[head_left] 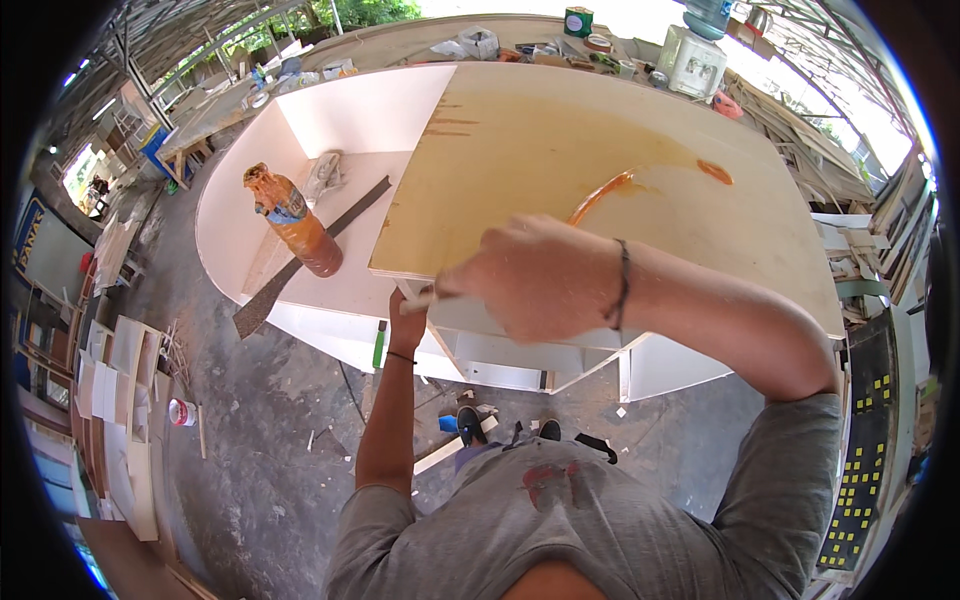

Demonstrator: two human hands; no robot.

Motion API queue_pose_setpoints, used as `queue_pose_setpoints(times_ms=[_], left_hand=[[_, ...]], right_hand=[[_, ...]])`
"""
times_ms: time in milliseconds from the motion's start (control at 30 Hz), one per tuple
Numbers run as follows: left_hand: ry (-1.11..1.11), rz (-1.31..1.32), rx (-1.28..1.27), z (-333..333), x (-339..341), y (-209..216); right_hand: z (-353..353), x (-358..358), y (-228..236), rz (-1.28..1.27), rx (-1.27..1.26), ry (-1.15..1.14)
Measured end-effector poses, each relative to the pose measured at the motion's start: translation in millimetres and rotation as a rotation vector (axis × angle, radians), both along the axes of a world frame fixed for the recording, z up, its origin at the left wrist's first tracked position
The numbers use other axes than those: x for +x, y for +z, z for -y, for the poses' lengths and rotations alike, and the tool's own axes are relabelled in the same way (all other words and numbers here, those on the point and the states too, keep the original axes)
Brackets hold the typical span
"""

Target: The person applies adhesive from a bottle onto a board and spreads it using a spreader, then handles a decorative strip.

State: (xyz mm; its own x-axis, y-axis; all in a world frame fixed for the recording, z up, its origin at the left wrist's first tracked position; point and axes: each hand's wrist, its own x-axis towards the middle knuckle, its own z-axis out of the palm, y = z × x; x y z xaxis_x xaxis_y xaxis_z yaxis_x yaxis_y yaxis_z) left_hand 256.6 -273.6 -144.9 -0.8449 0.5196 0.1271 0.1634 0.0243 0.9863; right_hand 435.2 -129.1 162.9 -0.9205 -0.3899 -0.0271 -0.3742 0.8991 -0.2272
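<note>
My right hand (530, 278) is closed over the near edge of a plywood panel (480, 180), slightly blurred. A small flat tan piece (422, 300) sticks out from its fingers. My left hand (408, 322) is curled beside the panel's near left corner, just below the tan piece; what its fingers hold is hidden. Amber glue coats much of the panel's left and middle, with a thick glossy streak of glue (603, 195) and a small blob (714, 172) farther right. Left of the panel, a plastic bottle of orange-brown glue (305, 235) stands upright, its top ragged and crusted.
A long dark strip (268, 298) lies across the white curved cabinet (350, 100) beside the bottle. A green-handled tool (379, 345) shows at its front edge. Behind stands a cluttered bench (390, 45) and a water dispenser (690, 60). Scraps litter the floor; stacked boards (125, 410) stand left.
</note>
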Motion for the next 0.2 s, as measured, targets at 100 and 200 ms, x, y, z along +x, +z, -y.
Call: queue_pose_setpoints(times_ms=[100,200], left_hand=[[0.04,-0.026,0.183,15,13,-21],[0.074,-0.035,0.242,10,64,-19]], right_hand=[[-15,21,3,-0.152,-0.114,-0.018],[-89,30,43,-0.208,-0.12,-0.255]])
